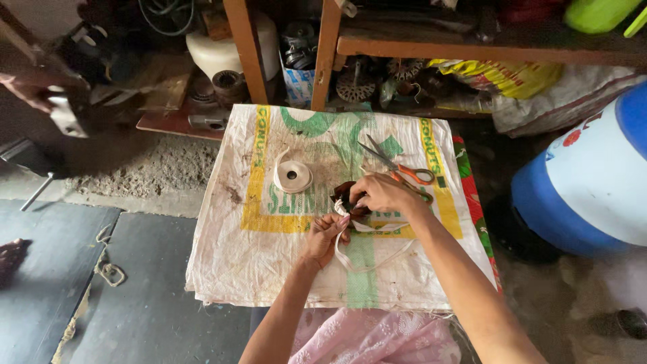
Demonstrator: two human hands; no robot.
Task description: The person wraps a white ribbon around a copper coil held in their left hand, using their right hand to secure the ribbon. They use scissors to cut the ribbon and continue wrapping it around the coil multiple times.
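A blue and white plastic drum (593,182) stands at the right, cut off by the frame edge, its contents out of sight. A wooden shelf (472,46) along the top holds motor parts, a yellow bag and a white container, crowded in shadow and hard to make out. In the middle, a woven white sack (269,256) with yellow and green print covers the counter. On it lies a roll of white cloth tape (294,176), its loose end curling up, and orange-handled scissors (403,168) just beside the right hand (384,194). The left hand (325,236) pinches a loop of white tape (371,259) that trails toward the person. The right hand's fingers close over a dark brown coil (345,197), mostly hidden beneath them, at the sack's centre.
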